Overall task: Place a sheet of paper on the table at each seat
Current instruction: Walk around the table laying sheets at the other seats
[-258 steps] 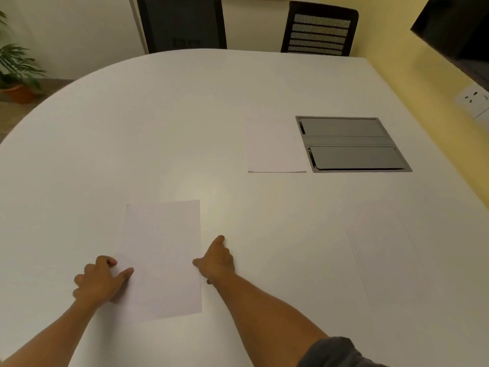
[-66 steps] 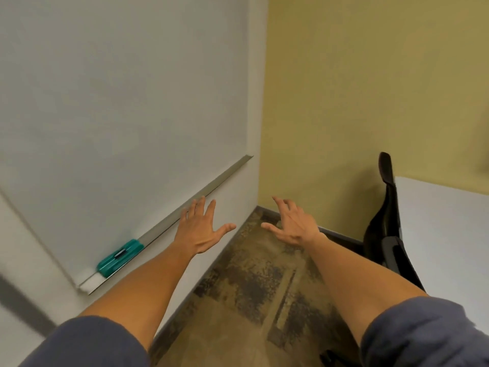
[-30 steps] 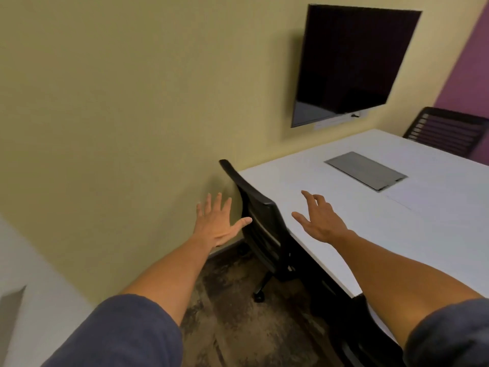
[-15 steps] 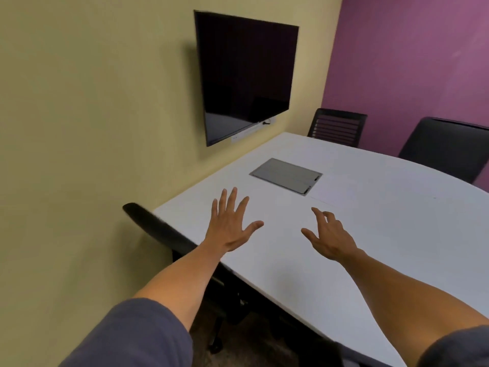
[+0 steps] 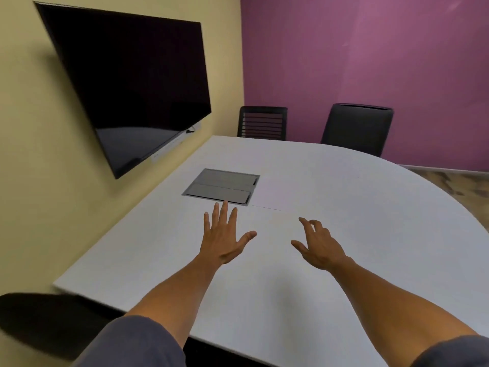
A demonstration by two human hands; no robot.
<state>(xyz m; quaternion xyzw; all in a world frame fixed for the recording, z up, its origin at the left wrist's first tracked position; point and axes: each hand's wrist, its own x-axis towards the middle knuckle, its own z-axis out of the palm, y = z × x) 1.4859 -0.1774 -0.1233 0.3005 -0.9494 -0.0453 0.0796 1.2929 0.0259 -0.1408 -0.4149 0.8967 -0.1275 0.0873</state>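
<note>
A: Where are the hands?

B: Both reach out over the table (image 5: pixel 370 234), palms down. The left hand (image 5: pixel 225 237) is spread flat with fingers straight and thumb out, holding nothing. The right hand (image 5: pixel 317 247) is open too, fingers loosely curled, also with nothing in it. Whether either touches the tabletop, I cannot tell.

A: And the paper?

B: A sheet (image 5: pixel 275 194) lies flat on the table, beyond the hands, a little far of the gap between them. Its left edge sits just beside the grey hatch (image 5: pixel 222 186) set into the tabletop. The left fingertips point at the hatch's near edge; the sheet is near but apart from both hands.

A: What has changed from earlier?

B: Half a second ago the view sat further left, with more yellow wall and the near chair under the left arm. Now the head has turned right: the screen (image 5: pixel 132 88) fills the upper left, and both far chairs (image 5: pixel 262 123) stand in full against the purple wall. The hands are lower and closer to the sheet.

A: How does the sheet look?

B: White on white, faint. Only a thin shadow line along its near edge marks it, with a slight purple tint. Blank, uncreased, square to the hatch.
</note>
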